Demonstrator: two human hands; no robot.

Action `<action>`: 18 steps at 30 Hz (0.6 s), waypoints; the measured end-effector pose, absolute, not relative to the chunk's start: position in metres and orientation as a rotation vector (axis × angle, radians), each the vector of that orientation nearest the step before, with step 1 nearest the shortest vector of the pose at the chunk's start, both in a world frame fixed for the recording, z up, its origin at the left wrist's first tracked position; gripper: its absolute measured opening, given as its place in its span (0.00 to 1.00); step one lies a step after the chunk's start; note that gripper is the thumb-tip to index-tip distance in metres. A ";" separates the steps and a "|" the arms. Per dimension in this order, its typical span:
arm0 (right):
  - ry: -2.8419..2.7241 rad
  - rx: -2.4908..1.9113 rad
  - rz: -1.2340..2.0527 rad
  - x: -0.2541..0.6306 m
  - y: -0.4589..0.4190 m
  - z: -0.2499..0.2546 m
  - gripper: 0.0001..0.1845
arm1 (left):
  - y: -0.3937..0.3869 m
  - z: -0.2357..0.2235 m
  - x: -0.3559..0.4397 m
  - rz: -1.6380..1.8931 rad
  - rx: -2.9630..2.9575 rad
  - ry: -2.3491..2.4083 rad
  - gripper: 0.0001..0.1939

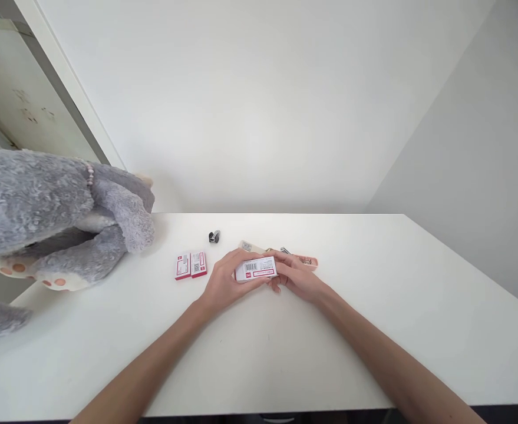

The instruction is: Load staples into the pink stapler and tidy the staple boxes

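Note:
Between my two hands is a small white box [255, 269] with red print and a barcode, which looks like a box of staples. My left hand [227, 278] closes around its left end, the thumb along the near edge. At the other end, the fingers of my right hand [297, 277] grip the right side. Just behind the hands lies a pink stapler [309, 262], partly covered by the right hand, with metal parts showing. A beige flat item [250, 246] also pokes out there, mostly hidden by my left hand.
Two more white and red boxes [182, 267] [198, 264] lie side by side left of my hands. Behind them sits a small black staple remover [214, 237]. A large grey plush toy [64, 218] fills the left side of the white table [259, 365], which meets a white wall.

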State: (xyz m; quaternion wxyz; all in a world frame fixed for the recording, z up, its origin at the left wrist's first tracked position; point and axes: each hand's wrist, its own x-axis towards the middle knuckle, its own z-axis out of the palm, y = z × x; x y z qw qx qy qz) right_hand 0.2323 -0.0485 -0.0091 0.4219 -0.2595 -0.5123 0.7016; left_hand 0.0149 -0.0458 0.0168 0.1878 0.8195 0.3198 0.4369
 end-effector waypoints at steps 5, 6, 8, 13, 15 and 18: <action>-1.147 -0.686 1.703 0.233 -0.047 -0.008 0.14 | -0.045 0.014 0.014 1.175 2.268 0.951 0.27; -1.122 -0.693 1.699 0.233 -0.047 -0.007 0.13 | -0.045 0.014 0.014 1.168 2.252 0.964 0.28; -1.089 -0.707 1.695 0.234 -0.048 -0.005 0.13 | -0.046 0.015 0.015 1.171 2.225 0.981 0.27; -1.041 -0.741 1.676 0.234 -0.048 -0.001 0.12 | -0.048 0.019 0.015 1.167 2.178 0.994 0.17; -1.015 -0.752 1.670 0.234 -0.049 0.000 0.12 | -0.048 0.020 0.015 1.144 2.160 1.018 0.17; -0.968 -0.766 1.660 0.235 -0.049 0.002 0.12 | -0.047 0.022 0.014 1.109 2.120 1.039 0.18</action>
